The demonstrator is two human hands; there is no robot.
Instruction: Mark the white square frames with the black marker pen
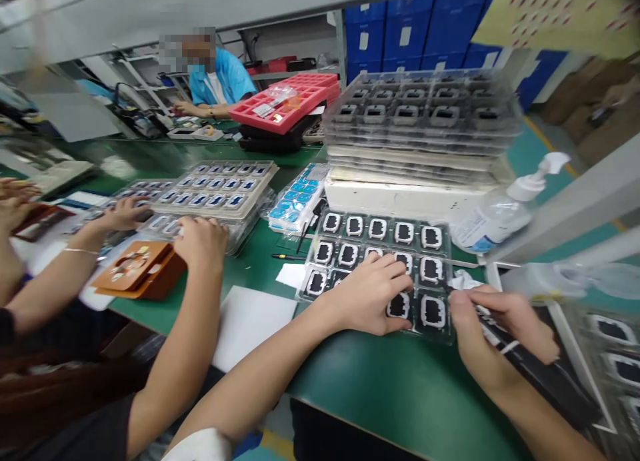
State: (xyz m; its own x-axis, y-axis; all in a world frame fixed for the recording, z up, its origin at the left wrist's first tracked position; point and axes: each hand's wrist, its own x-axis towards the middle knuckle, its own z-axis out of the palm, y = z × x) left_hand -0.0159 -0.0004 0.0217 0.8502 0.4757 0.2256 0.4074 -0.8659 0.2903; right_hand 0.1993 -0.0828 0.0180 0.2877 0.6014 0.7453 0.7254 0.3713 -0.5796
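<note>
A clear plastic tray lies on the green table in front of me, holding rows of small white-rimmed frames with dark centres. My left hand rests over its lower middle, thumb and fingers apart around one of the frames. It hides several pockets. At the tray's right edge, my right hand is closed around a thick black pen-shaped tool. The tool's tip points at the tray's right side and is hard to make out.
Behind the tray rise stacked filled trays on a white block. A pump bottle stands to the right. White paper lies left. Co-workers' hands work around an orange box. Another person sits across the table.
</note>
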